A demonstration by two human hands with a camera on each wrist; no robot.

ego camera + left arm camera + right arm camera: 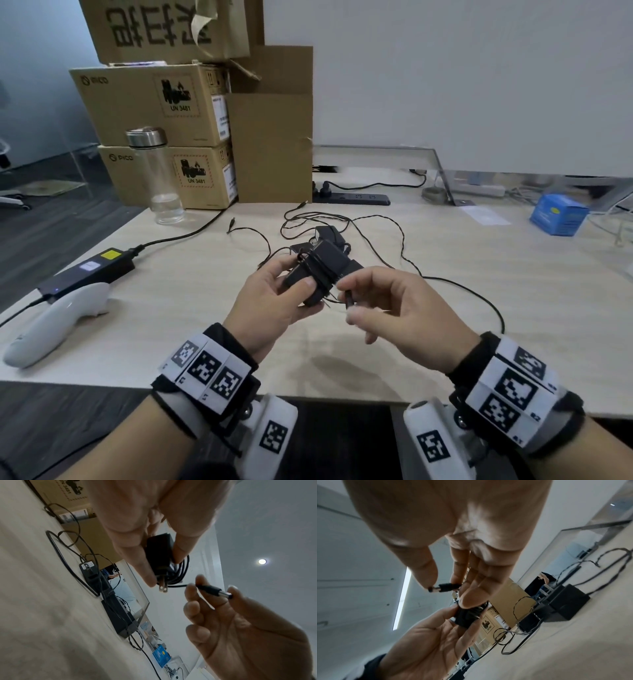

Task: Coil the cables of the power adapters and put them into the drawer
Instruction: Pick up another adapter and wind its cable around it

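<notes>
My left hand (pixel 274 301) grips a black power adapter (pixel 320 270) above the table, thumb on its near face; its cable is wound several times around the body (pixel 178 569), and its two plug prongs (pixel 162 586) stick out. My right hand (pixel 387 308) pinches the cable's barrel plug (pixel 214 589) between thumb and index finger, close beside the adapter; the right wrist view shows the same plug (pixel 443 587). More black adapters (pixel 330 234) with loose tangled cables (pixel 373 222) lie on the table behind my hands. No drawer is in view.
A black laptop power brick (pixel 85 270) and a white controller (pixel 54 322) lie at the left. A glass bottle (pixel 159 174) and stacked cardboard boxes (pixel 154 106) stand at the back left, a black power strip (pixel 356 198) at the back, a blue box (pixel 558 214) at the right.
</notes>
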